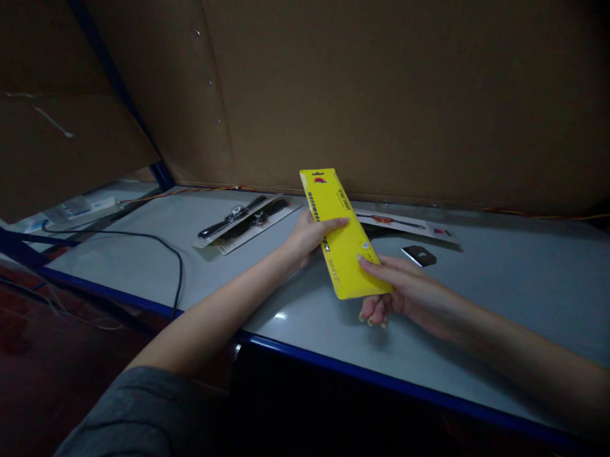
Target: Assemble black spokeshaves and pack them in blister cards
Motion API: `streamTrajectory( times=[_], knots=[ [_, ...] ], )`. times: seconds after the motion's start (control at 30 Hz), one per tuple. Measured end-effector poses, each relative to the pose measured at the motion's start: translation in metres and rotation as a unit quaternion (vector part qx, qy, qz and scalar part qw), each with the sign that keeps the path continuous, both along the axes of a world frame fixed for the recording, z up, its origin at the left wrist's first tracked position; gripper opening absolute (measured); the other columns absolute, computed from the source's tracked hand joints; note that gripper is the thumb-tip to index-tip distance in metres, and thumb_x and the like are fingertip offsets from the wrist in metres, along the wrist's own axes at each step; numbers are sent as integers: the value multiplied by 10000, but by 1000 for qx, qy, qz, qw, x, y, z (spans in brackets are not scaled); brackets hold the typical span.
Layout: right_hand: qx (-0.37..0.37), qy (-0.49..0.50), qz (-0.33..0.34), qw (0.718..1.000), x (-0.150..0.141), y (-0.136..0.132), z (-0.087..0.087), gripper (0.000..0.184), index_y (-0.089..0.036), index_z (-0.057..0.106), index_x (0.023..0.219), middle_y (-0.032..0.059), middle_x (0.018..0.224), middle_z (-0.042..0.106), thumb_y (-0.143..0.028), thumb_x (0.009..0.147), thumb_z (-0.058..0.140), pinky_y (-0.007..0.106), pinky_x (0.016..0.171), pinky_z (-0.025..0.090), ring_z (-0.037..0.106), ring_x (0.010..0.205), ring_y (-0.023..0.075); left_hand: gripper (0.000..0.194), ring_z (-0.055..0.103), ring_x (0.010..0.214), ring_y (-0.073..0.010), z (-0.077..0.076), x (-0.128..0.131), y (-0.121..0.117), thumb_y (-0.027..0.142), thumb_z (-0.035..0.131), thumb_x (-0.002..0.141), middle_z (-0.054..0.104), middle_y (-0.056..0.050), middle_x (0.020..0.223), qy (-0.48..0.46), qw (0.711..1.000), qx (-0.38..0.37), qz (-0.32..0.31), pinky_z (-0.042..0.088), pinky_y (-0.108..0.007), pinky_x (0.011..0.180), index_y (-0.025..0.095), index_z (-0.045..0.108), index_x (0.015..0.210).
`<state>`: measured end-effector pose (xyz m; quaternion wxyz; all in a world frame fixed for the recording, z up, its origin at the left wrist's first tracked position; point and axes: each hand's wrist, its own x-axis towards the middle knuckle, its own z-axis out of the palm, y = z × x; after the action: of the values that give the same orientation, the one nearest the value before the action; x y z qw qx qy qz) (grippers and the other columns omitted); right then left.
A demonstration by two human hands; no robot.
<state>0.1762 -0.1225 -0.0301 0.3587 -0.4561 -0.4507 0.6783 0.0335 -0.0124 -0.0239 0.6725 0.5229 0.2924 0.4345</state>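
Observation:
A yellow packaging card [343, 254] with dark print and a hang slot at its top is held tilted above the table. My left hand [310, 235] grips its left edge, thumb lying across the front. At the lower right edge, my right hand [391, 279] pinches the card, thumb in front and the other fingers curled below. Behind and to the right lies a flat white card package [415, 228] with a dark long tool pictured or mounted on it. A small dark metal blade [419, 256] with a hole rests beside my right hand.
Two carded packages with black-handled tools [245, 220] lie on the grey tabletop [136, 261] at left. A black cable [155, 235] hangs over the blue front edge. A brown cardboard panel [380, 86] stands behind, with coloured wires [208, 189] along its foot.

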Motion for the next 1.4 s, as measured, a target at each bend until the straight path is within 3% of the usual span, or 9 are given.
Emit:
streamTrajectory(
  times=[0.17, 0.43, 0.7, 0.8, 0.97, 1.03, 1.13, 1.23, 1.4],
  knots=[
    [12, -10, 48, 999, -1, -1, 3, 342, -164, 433, 1022, 110, 691, 697, -461, 869, 508, 195, 443, 490, 636, 496, 135, 506, 641, 946, -269, 7, -3, -5, 105, 719, 607, 671, -138, 1007, -4, 999, -19, -41, 514, -388, 803, 131, 537, 1078],
    [37, 25, 27, 999, 4, 6, 6, 409, -148, 393, 1142, 112, 737, 704, -414, 865, 535, 184, 472, 486, 649, 540, 130, 600, 639, 945, -267, 15, 2, -17, 125, 685, 650, 653, -145, 1042, -11, 990, -67, -120, 494, -421, 837, 143, 448, 1201],
    [55, -45, 46, 996, 4, 11, 16, 645, -197, 290, 1309, 123, 817, 701, -609, 836, 442, 242, 415, 476, 658, 538, 191, 563, 630, 924, -237, 46, -25, -12, 159, 601, 690, 595, -122, 1170, 192, 979, 66, -23, 501, -387, 796, 186, 386, 1210],
    [101, -123, -39, 986, 9, 18, 18, 634, -205, 308, 1307, 89, 742, 692, -575, 826, 492, 250, 419, 466, 644, 507, 185, 553, 602, 975, -235, 61, -52, -8, 152, 541, 703, 561, -97, 1220, 378, 893, 238, 48, 488, -362, 800, 216, 377, 1227],
    [232, -198, -143, 941, 37, 39, 17, 436, -185, 489, 1149, 58, 722, 678, -492, 840, 503, 303, 569, 502, 646, 582, 176, 468, 612, 892, -333, 59, -88, -9, 237, 395, 812, 617, -150, 1036, 726, 576, 321, 193, 463, -448, 711, 232, 371, 1279],
    [313, -280, -182, 889, 57, 52, 13, 349, -191, 564, 1040, 58, 766, 682, -467, 833, 513, 329, 670, 499, 652, 693, 192, 431, 611, 884, -353, 49, -97, -9, 246, 346, 830, 612, -174, 1007, 781, 502, 314, 200, 461, -426, 667, 213, 410, 1256],
    [385, -464, -220, 767, 92, 72, 1, 240, -213, 621, 982, 61, 924, 682, -359, 818, 524, 369, 763, 466, 623, 867, 235, 417, 593, 925, -359, 34, -107, -7, 242, 314, 842, 594, -200, 1024, 819, 439, 304, 212, 450, -406, 680, 178, 442, 1234],
    [430, -596, -183, 653, 118, 89, -16, 319, -205, 621, 1080, 89, 1117, 627, -273, 779, 537, 420, 861, 420, 533, 1072, 287, 438, 555, 984, -374, 22, -113, -4, 344, 273, 887, 574, -222, 1051, 828, 410, 312, 222, 427, -422, 733, 147, 450, 1236],
    [446, -664, -107, 591, 133, 104, -41, 399, -214, 562, 1212, 92, 1231, 586, -306, 831, 486, 486, 944, 339, 504, 1145, 273, 621, 486, 1055, -392, 9, -116, -3, 580, 262, 875, 525, -243, 1115, 810, 403, 346, 247, 394, -421, 772, 122, 444, 1254]
  ],
)
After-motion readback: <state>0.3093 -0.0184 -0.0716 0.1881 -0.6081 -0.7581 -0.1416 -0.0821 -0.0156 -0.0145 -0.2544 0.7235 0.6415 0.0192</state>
